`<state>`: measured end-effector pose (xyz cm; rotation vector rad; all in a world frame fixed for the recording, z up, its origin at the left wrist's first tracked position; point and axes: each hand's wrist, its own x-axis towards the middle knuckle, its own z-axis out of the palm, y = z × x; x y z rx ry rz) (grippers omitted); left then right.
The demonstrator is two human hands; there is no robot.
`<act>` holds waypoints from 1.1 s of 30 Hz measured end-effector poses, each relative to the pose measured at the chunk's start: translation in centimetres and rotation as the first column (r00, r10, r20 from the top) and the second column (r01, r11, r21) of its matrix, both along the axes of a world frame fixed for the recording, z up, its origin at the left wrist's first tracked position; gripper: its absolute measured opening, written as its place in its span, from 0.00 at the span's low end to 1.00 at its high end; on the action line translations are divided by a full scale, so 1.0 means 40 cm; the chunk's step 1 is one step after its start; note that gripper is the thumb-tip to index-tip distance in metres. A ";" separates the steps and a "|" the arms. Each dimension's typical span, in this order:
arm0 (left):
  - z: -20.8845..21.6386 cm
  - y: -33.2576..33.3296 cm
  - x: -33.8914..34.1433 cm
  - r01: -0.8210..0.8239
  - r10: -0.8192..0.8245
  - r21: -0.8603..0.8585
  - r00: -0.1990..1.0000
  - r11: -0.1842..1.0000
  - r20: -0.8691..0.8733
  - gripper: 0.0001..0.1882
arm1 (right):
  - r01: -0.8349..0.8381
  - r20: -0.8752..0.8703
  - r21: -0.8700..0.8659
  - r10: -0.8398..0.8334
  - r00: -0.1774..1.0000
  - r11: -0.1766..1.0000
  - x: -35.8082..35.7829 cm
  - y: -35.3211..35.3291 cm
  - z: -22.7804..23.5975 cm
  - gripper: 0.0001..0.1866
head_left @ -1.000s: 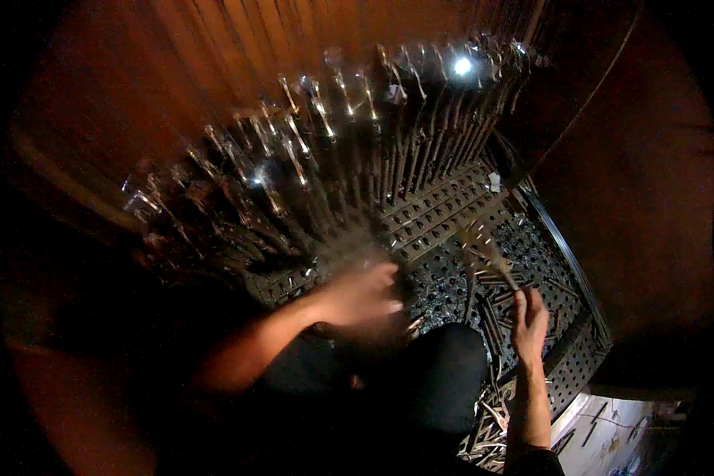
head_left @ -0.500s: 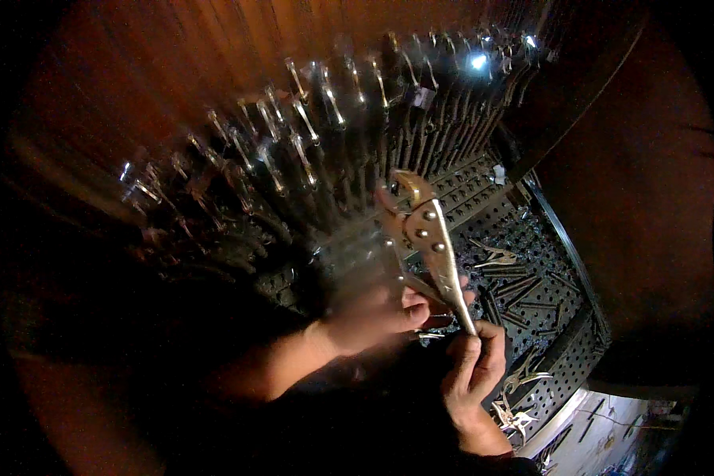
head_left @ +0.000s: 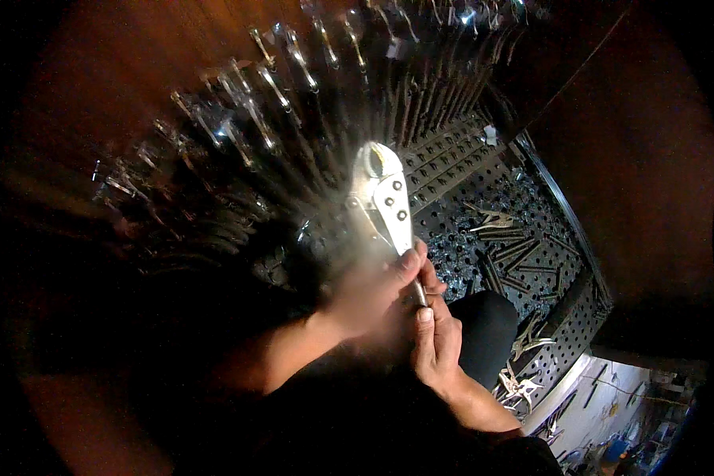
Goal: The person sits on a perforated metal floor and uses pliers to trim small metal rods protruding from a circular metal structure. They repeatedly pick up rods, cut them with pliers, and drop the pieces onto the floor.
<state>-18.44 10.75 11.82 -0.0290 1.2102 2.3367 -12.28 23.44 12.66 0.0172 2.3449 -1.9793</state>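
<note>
A pair of metal locking pliers [head_left: 394, 208] is held up in front of me, jaws on top and the curved tips together. My left hand [head_left: 370, 292] is closed around its handles; motion and glare blur much of the hand. Below it, my right hand [head_left: 439, 343] pinches the lower end of the handle between thumb and fingers. The handle's end is partly hidden by my fingers.
Behind the pliers stand several rows of upright metal pieces with shiny tops [head_left: 301, 63]. A perforated metal surface [head_left: 523, 178] at right carries dark loose rods [head_left: 512, 254], another pliers-like tool [head_left: 492, 218] and more shiny tools [head_left: 520, 389]. My dark-clothed knee [head_left: 489, 329] juts in beside my right hand.
The pliers have moved left and slightly up, turning more upright. Their jaws were apart and are now together, and my left hand has closed around the handles. My right hand moved left too.
</note>
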 end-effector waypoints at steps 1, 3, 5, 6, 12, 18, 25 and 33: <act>0.002 -0.002 0.001 -0.013 0.013 0.009 1.000 1.000 0.014 0.16 | -0.032 -0.026 0.012 0.032 0.999 0.999 0.006 0.009 -0.010 0.24; -0.012 -0.014 -0.015 0.020 -0.018 0.071 0.999 0.997 -0.036 0.16 | -0.066 -0.116 -0.017 0.064 0.991 0.998 0.001 0.000 -0.020 0.25; 0.003 -0.016 -0.020 0.047 -0.045 0.099 0.999 0.994 -0.019 0.19 | -0.103 -0.130 0.002 0.103 0.986 0.995 0.004 -0.010 -0.027 0.25; 0.009 -0.024 -0.022 0.055 -0.055 0.082 0.998 0.995 0.003 0.20 | -0.116 -0.148 0.028 0.119 0.982 0.993 0.005 -0.017 -0.031 0.25; 0.011 -0.027 -0.015 -0.189 0.188 0.007 0.981 0.982 0.048 0.21 | -0.192 -0.187 0.197 0.229 0.955 0.962 -0.020 -0.022 -0.078 0.26; -0.005 -0.031 -0.021 -0.172 0.134 -0.211 0.974 0.962 -0.181 0.11 | -0.008 -0.188 0.324 0.072 0.979 0.946 -0.013 0.007 -0.087 0.14; -0.063 -0.035 0.002 0.028 -0.167 -0.614 0.971 0.789 -0.169 0.21 | 0.131 -0.323 0.500 0.043 0.946 0.856 -0.009 0.037 -0.108 0.11; -0.053 -0.066 -0.042 -0.026 -0.300 -0.626 0.862 0.779 -0.409 0.23 | 0.147 -0.342 0.684 0.136 0.930 0.715 -0.012 0.059 -0.103 0.12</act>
